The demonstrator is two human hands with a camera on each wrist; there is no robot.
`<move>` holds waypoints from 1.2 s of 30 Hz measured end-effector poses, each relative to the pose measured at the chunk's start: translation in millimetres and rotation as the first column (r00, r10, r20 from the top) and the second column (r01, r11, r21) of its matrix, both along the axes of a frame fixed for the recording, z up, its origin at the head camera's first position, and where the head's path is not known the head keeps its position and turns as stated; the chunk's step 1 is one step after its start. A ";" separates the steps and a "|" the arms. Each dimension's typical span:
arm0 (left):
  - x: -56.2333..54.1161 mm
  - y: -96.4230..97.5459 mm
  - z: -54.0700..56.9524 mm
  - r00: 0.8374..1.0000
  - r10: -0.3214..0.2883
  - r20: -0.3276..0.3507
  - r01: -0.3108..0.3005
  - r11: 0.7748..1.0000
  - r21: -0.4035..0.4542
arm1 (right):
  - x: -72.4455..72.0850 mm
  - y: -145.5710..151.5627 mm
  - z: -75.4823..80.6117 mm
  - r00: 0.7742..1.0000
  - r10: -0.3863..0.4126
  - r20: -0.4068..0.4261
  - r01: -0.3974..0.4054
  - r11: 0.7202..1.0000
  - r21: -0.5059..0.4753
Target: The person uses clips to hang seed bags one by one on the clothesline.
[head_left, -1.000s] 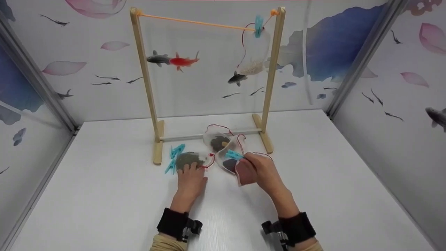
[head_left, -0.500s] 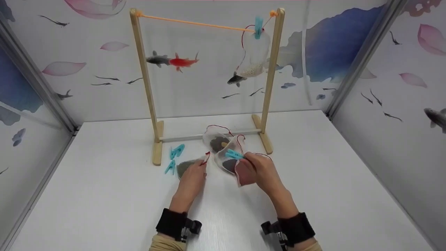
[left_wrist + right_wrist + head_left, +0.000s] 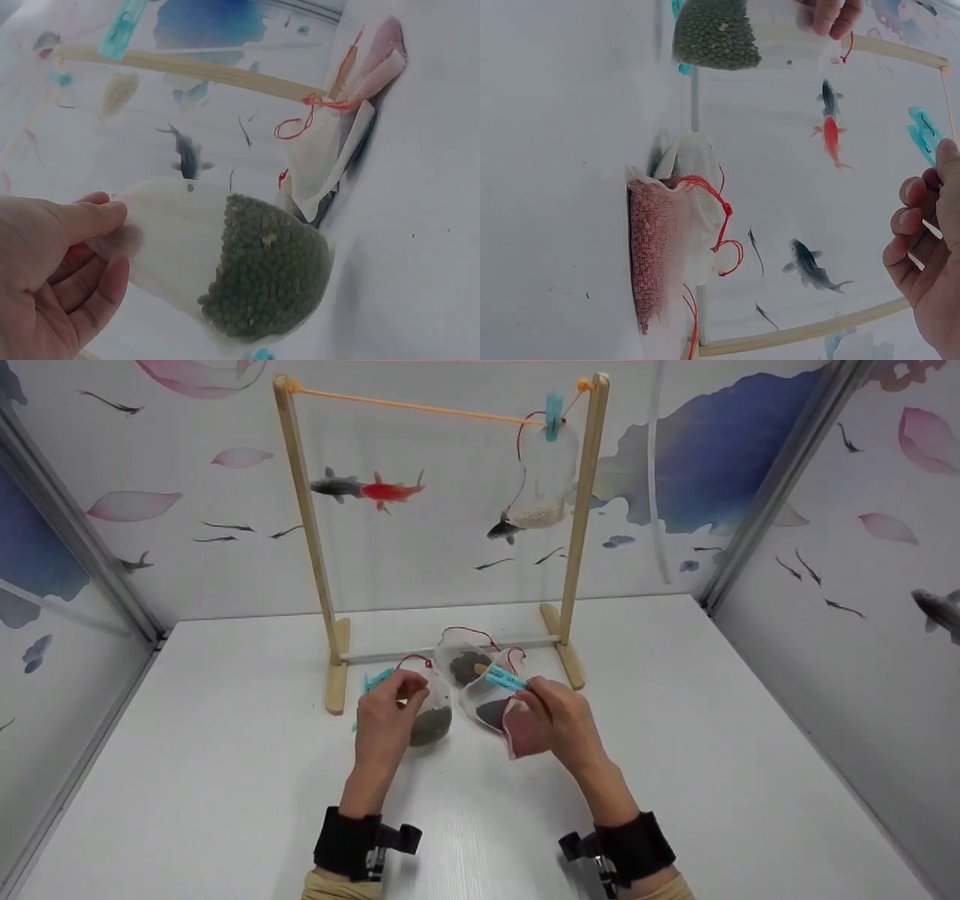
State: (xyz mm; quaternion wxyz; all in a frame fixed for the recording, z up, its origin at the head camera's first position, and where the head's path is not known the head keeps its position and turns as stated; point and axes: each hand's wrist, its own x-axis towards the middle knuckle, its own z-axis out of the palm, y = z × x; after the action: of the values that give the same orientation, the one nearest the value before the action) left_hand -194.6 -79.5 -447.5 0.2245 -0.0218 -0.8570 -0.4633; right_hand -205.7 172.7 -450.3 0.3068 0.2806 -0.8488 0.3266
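Note:
My left hand (image 3: 384, 731) pinches the top of a white mesh bag (image 3: 266, 270) that hangs down with green beans in its lower end. A red drawstring stands up beside the fingers in the head view. My right hand (image 3: 566, 727) pinches a light blue clothespin (image 3: 504, 678) between thumb and fingers, raised over several bags. Below it lie a bag of reddish beans (image 3: 656, 247), a bag with dark contents (image 3: 491, 712) and another dark-filled bag (image 3: 466, 667). Behind my left hand, blue clothespins (image 3: 376, 679) lie partly hidden on the table.
A wooden rack (image 3: 309, 510) with an orange cord (image 3: 420, 409) stands at the back of the white table (image 3: 225, 780). Near its right post, a hanging clothespin (image 3: 553, 416) holds a bag with pale contents (image 3: 540, 514) on the cord. Printed walls enclose the table.
My left hand first touched the green-bean bag where it lay, then gripped its top and lifted it, turning it to hang down. The right hand with the clothespin has barely moved, tilting slightly.

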 end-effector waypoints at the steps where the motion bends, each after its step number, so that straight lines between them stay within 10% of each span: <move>1: 1.0 1.6 2.2 1.000 -0.017 0.012 0.017 1.000 0.016 | -0.7 1.1 1.8 1.000 0.003 0.003 -0.003 1.000 0.003; 7: -1.3 9.9 17.7 0.993 -0.104 0.053 0.100 0.992 0.071 | -17.8 11.9 34.2 0.997 0.022 -0.080 -0.010 0.989 0.150; 19: -46.2 21.6 83.0 0.974 -0.224 0.037 0.227 0.970 -0.091 | -77.4 16.8 168.4 0.963 0.103 -0.247 0.030 0.875 0.482; 29: -94.2 26.1 159.2 0.995 -0.084 -0.049 0.059 0.921 -0.384 | -108.0 1.9 252.4 0.949 -0.006 -0.316 0.191 0.807 0.559; 36: -127.5 30.9 189.1 0.995 0.023 -0.094 -0.068 0.854 -0.516 | -132.7 -2.9 288.2 0.936 -0.092 -0.341 0.272 0.803 0.530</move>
State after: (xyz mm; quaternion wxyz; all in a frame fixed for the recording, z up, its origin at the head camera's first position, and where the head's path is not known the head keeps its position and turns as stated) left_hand -322.0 -48.6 -258.4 0.2573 -0.0806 -0.9401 -0.2086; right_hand -338.4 169.8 -162.1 0.3637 0.3213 -0.8741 -0.0192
